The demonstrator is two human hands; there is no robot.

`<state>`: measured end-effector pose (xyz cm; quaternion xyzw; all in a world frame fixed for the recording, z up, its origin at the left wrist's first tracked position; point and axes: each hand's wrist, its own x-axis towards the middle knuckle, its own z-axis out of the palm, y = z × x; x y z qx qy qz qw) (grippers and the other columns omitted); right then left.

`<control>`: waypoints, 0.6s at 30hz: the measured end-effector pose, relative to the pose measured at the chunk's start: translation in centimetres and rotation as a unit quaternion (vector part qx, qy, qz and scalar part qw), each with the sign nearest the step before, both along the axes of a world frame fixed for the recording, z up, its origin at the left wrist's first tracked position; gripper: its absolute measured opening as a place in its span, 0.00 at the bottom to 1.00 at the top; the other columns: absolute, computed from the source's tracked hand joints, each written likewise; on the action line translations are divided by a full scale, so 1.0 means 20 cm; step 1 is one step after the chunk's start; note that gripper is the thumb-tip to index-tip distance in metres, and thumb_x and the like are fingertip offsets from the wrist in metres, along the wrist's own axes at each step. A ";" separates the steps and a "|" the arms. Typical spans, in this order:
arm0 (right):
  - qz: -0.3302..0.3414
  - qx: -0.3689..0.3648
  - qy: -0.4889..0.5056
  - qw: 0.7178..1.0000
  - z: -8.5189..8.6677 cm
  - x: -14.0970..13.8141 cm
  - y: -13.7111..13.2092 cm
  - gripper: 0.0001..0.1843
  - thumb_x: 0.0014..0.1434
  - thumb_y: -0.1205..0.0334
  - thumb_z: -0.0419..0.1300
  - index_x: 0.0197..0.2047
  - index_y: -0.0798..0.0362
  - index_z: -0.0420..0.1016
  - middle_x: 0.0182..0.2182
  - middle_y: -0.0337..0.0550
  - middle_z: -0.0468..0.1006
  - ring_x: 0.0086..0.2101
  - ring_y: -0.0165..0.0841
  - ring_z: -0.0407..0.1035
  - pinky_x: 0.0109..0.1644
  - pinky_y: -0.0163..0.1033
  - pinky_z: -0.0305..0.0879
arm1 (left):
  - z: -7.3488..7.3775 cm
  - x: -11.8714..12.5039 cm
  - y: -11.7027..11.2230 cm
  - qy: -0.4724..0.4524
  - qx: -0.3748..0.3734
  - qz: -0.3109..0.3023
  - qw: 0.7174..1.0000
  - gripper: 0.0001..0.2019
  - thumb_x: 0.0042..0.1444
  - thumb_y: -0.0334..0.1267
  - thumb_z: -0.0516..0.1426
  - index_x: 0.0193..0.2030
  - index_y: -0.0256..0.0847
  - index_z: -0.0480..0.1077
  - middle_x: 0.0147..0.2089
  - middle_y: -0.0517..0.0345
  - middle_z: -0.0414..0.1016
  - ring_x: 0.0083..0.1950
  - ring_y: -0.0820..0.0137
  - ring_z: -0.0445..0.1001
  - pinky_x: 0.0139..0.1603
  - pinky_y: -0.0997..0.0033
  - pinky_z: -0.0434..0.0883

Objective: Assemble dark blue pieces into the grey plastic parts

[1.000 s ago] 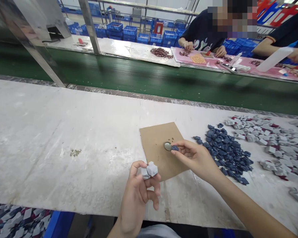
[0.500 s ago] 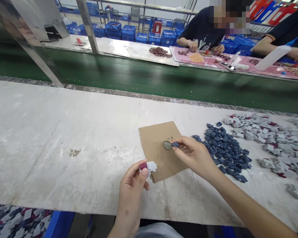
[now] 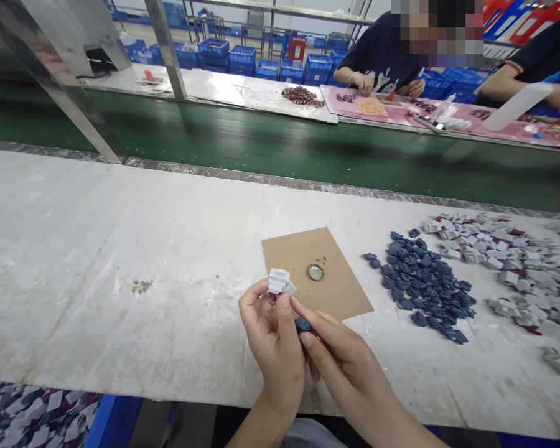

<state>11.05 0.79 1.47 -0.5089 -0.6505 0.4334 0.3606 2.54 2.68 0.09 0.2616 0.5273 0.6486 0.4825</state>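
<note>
Left hand: your left hand [image 3: 273, 336] pinches a pale grey plastic block [image 3: 279, 281] between thumb tip and forefinger, raised just above the near edge of the brown cardboard sheet [image 3: 303, 252]; a red part shows at the block's underside.
Right hand: your right hand [image 3: 345, 367] nips a small dark blue plastic piece [image 3: 302, 324] between thumb and forefinger, touching the left thumb, below the block.
Step in hand: by the look of it, bringing the blue piece up to the block.
Doing it well: hold the block by its sides so the face you need is bare; turn the blue piece in your fingertips before it meets the block, and press straight, not at a slant.
Grip: light on the blue piece, since it is tiny and could spring away.
Around you: a crimped metal bottle cap [image 3: 316, 272] lies on the cardboard; a heap of dark blue pieces [image 3: 424, 286] and a spread of grey blocks [image 3: 518, 267] lie to your right on the white worktable [image 3: 121, 249].
</note>
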 end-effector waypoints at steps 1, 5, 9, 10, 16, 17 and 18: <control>-0.004 0.022 -0.009 1.000 -0.01 -0.01 -0.01 0.21 0.63 0.65 0.48 0.59 0.47 0.63 0.35 0.44 0.73 0.23 0.26 0.66 0.23 0.30 0.66 | 0.00 0.00 0.00 0.010 0.003 -0.002 1.000 0.07 0.58 0.39 0.55 0.43 0.48 0.61 0.35 0.62 0.72 0.34 0.75 0.73 0.34 0.80 0.69; -0.035 0.099 -0.031 0.994 0.00 -0.03 -0.01 0.19 0.61 0.68 0.51 0.55 0.48 0.67 0.33 0.43 0.74 0.31 0.29 0.71 0.30 0.31 0.70 | 0.01 -0.02 0.01 0.032 -0.006 0.031 0.999 0.08 0.54 0.36 0.58 0.40 0.46 0.65 0.33 0.62 0.74 0.33 0.73 0.74 0.33 0.79 0.69; -0.057 0.169 -0.073 0.981 0.00 -0.01 0.01 0.16 0.59 0.70 0.54 0.49 0.50 0.71 0.36 0.44 0.78 0.32 0.29 0.73 0.32 0.30 0.72 | 0.03 -0.02 0.02 0.047 0.013 0.053 0.997 0.08 0.50 0.32 0.60 0.36 0.45 0.68 0.29 0.64 0.74 0.27 0.76 0.73 0.28 0.81 0.68; -0.068 0.184 -0.101 0.975 0.00 0.01 0.02 0.14 0.59 0.70 0.55 0.48 0.50 0.71 0.36 0.44 0.79 0.30 0.29 0.74 0.32 0.31 0.72 | 0.04 -0.03 0.03 0.050 0.008 0.040 0.998 0.07 0.51 0.32 0.60 0.37 0.45 0.68 0.26 0.65 0.74 0.24 0.77 0.71 0.26 0.82 0.67; -0.166 0.231 -0.322 0.903 -0.07 0.21 0.21 0.10 0.60 0.65 0.54 0.43 0.53 0.73 0.32 0.44 0.81 0.26 0.33 0.75 0.29 0.36 0.71 | -0.02 -0.14 0.05 -0.141 -0.124 -0.020 0.982 0.12 0.46 0.36 0.65 0.38 0.40 0.72 0.35 0.60 0.76 0.31 0.76 0.76 0.25 0.84 0.71; -0.152 0.234 -0.341 0.898 -0.09 0.24 0.25 0.10 0.60 0.65 0.53 0.43 0.53 0.73 0.33 0.44 0.80 0.28 0.34 0.75 0.30 0.37 0.71 | -0.03 -0.15 0.05 -0.182 -0.136 -0.022 0.974 0.12 0.45 0.36 0.66 0.36 0.39 0.73 0.34 0.60 0.76 0.33 0.75 0.76 0.27 0.85 0.72; -0.134 0.237 -0.354 0.895 -0.11 0.26 0.28 0.10 0.60 0.65 0.52 0.42 0.53 0.73 0.34 0.45 0.80 0.31 0.35 0.75 0.32 0.38 0.71 | -0.04 -0.16 0.05 -0.213 -0.144 -0.025 0.966 0.11 0.43 0.35 0.67 0.34 0.38 0.74 0.32 0.60 0.76 0.33 0.76 0.76 0.29 0.85 0.73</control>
